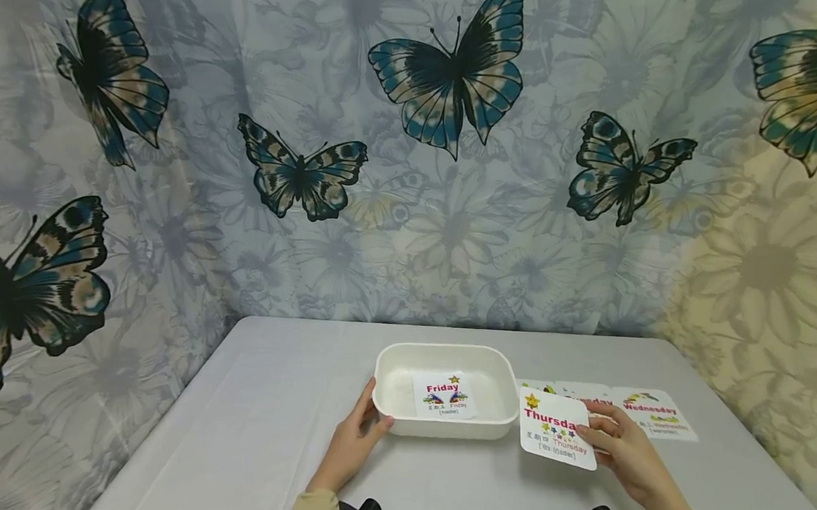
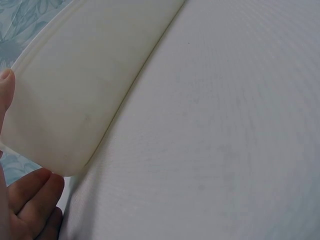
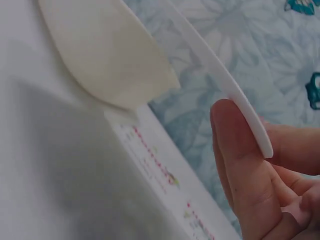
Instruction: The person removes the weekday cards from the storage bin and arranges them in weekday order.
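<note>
A white rectangular plastic container (image 1: pixel 447 429) stands on the table, with a card marked "Friday" (image 1: pixel 445 397) lying inside. My left hand (image 1: pixel 349 438) holds the container's left front corner, thumb on one side and fingers around the end. In the left wrist view the container's pale side wall (image 2: pixel 90 90) meets the left hand (image 2: pixel 35 207). My right hand (image 1: pixel 624 445) pinches the edge of a card marked "Thursday" (image 1: pixel 555 442), raised over the table right of the container. Edge-on in the right wrist view, the card (image 3: pixel 225 80) sits between thumb and fingers (image 3: pixel 237 135).
Behind the right hand, a row of cards lies on the table, including one marked "Wednesday" (image 1: pixel 660 411); others are partly covered by the Thursday card. A white cloth covers the table (image 1: pixel 250 421). Butterfly-patterned curtains (image 1: pixel 450 245) hang around its back and sides.
</note>
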Demonstrator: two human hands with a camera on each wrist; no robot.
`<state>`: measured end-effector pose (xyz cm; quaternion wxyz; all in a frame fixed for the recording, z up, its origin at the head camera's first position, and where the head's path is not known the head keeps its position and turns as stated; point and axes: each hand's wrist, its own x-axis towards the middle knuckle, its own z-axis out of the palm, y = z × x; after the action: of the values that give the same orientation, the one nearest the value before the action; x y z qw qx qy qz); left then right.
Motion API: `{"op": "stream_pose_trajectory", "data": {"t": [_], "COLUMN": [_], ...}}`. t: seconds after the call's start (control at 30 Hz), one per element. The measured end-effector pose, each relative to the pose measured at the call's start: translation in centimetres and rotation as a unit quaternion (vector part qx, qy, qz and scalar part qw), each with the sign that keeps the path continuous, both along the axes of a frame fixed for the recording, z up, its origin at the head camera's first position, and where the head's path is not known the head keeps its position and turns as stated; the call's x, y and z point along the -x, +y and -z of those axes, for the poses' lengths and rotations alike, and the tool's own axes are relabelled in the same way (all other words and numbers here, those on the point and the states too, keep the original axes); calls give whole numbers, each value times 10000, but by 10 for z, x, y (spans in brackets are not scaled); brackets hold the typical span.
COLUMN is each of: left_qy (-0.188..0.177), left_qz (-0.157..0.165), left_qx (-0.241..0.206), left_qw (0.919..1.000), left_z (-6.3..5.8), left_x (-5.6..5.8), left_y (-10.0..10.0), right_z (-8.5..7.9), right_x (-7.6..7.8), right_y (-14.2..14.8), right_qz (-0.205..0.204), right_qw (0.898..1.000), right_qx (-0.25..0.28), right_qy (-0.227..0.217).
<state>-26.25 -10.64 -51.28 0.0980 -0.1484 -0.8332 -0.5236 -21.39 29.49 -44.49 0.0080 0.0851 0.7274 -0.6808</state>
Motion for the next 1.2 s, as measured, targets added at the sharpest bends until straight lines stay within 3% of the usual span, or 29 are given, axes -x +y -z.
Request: {"op": "stream_pose_trajectory", "data": {"t": [0.27,0.47,0.67,0.8,0.97,1.2], "left_qy": [-46,-28,-18,-15,-32,-31], "left_qz": [-42,-10,4,-1,12,22], "left_qx": [18,-2,1,32,22,50], "left_qw": [10000,10000,10000,10000,10000,10000], "left_z": [2,2,1,1,0,-2], "left_x": [0,1,0,0,-1,-2], "left_y": [1,1,1,1,1,1], "right_z": [16,24,29,28,22,21], "right_x": [-1,1,4,4,4,5], "right_y": [13,13,4,-1,-7,-10], "right_qz": [-269,-683,-323,-31,62,153], "right_qw": [9986,9956,9917,9811,9589,9447], "right_qx": [-226,-555,-1161,-1862,-2791,-3249], "right_qy": [-383,-314,-441,-533,-505,-414]}}
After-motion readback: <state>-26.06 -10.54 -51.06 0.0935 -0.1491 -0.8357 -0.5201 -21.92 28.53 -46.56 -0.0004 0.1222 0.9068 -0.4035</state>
